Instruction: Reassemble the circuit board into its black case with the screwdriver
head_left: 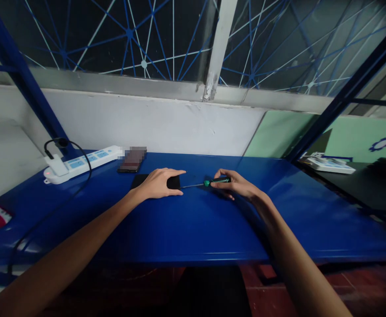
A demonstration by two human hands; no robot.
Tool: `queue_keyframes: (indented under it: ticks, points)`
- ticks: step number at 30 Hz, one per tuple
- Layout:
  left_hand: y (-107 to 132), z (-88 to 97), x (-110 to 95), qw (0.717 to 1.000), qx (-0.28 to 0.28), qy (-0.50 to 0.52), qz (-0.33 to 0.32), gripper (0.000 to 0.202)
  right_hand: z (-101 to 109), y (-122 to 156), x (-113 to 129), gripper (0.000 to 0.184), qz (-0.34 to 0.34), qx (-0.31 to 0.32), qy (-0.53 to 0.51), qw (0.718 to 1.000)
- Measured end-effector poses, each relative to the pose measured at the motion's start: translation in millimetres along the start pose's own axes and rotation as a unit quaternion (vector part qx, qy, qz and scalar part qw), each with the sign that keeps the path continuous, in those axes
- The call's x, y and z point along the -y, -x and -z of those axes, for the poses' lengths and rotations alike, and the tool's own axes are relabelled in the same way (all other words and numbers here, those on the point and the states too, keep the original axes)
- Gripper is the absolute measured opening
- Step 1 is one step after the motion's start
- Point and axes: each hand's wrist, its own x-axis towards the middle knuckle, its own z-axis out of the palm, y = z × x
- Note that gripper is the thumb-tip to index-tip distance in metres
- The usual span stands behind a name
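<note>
A flat black rectangular object [174, 182] lies on the blue table; its exact kind cannot be made out. My left hand [158, 182] holds it down from above, with forefinger along the far edge and thumb along the near edge. Part of the object is hidden under the palm. In my right hand [235, 182] is a screwdriver [221, 179] with a black and green handle, gripped between thumb and fingers. Its thin metal shaft points left, nearly level, and the tip reaches the right edge of the black object near my left thumb.
Behind my left hand lies a dark phone [132, 159]. A white power strip [83, 164] with a plugged-in charger stands back left, its black cable [52, 209] crossing the table's left side. Blue posts rise at both back corners. A white device [331, 165] sits far right.
</note>
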Motion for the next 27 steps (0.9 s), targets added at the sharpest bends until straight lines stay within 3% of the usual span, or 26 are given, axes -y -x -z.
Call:
queue_keyframes:
  ticks: [6,13,19,21,24,27]
  points:
    - [-0.4,-1.0,0.8,1.000,-0.006,-0.003,-0.001,0.073,-5.6,-7.2,-4.0,0.053,0.000,-0.070,0.082,0.994]
    - [0.3,-2.3,2.0,1.000,-0.008,-0.001,-0.008,0.072,-3.8,-1.9,2.5,0.041,-0.026,-0.053,0.022,0.998]
    - [0.3,-1.3,1.1,1.000,0.000,-0.014,0.001,0.071,-8.3,-6.9,-0.7,0.051,0.010,-0.109,0.130,0.986]
    - [-0.1,-1.0,0.7,1.000,0.005,-0.013,0.002,0.071,-8.6,-5.0,1.5,0.042,0.022,-0.099,0.087,0.991]
    - [-0.4,-0.4,-0.1,1.000,0.008,-0.014,0.003,0.071,-6.8,-2.2,3.0,0.043,0.009,-0.067,0.024,0.997]
    - [-0.2,0.6,-1.0,1.000,0.011,-0.017,0.009,0.071,-5.5,-3.8,0.0,0.043,0.007,-0.080,0.038,0.996]
